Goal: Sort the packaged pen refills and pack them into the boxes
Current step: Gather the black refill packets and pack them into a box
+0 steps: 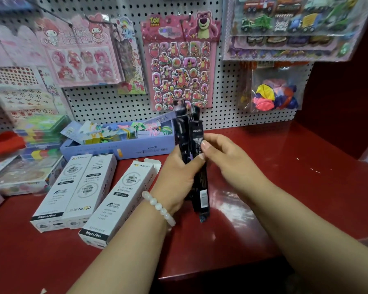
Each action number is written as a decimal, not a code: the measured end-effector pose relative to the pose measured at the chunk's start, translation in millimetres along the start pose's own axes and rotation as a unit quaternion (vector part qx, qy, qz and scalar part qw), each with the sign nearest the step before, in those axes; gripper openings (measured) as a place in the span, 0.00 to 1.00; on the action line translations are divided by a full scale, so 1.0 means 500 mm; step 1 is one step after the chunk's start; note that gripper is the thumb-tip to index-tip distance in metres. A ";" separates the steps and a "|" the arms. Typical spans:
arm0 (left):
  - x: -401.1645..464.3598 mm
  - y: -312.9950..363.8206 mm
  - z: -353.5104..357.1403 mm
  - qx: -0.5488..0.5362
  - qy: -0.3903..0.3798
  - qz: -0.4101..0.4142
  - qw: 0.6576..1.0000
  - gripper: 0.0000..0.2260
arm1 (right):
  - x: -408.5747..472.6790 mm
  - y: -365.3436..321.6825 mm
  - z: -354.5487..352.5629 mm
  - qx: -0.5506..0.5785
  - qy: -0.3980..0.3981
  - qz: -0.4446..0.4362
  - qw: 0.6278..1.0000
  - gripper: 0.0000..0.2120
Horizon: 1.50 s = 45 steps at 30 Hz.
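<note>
A bundle of long black refill packs (194,145) stands nearly upright above the red counter, held by both hands. My left hand (176,177), with a white bead bracelet at the wrist, grips the bundle from the left at its middle. From the right, my right hand (223,158) pinches the front pack with thumb and fingers. Left of the hands lies a white refill box (119,200) with its far end flap open. Two more white boxes (77,187) lie side by side further left.
A lilac tray (117,145) of colourful paper items sits behind the boxes. Stacked sticker and stationery sets (30,158) crowd the left. The pegboard wall (225,98) behind holds sticker sheets and a balloon bag (274,92). The red counter (285,177) stretches right of the hands.
</note>
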<state>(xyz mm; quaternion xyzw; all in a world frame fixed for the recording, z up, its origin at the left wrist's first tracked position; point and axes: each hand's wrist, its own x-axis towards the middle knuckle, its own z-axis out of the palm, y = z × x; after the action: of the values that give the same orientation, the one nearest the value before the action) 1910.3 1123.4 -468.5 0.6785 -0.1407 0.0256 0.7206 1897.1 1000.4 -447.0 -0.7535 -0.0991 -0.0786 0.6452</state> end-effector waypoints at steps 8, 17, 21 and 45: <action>0.003 -0.032 0.028 0.199 -0.022 0.106 0.974 0.10 | -0.007 -0.002 0.005 -0.058 -0.006 -0.065 0.996 0.38; -0.019 -0.049 0.035 0.214 -0.045 0.054 0.974 0.10 | -0.008 0.010 0.014 -0.010 0.009 -0.040 0.999 0.14; -0.028 -0.055 0.038 0.204 -0.024 0.008 0.979 0.07 | 0.001 0.022 0.010 -0.035 0.035 -0.030 0.998 0.11; -0.035 -0.050 0.011 -0.092 -0.140 -0.154 0.974 0.31 | 0.016 0.033 -0.046 0.090 0.002 0.081 0.993 0.09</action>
<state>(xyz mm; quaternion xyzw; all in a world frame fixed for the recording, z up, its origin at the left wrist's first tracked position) 1898.1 1118.6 -497.0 0.6193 -0.1358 -0.1939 0.7486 1909.0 975.8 -457.4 -0.6979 -0.0429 -0.0185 0.7147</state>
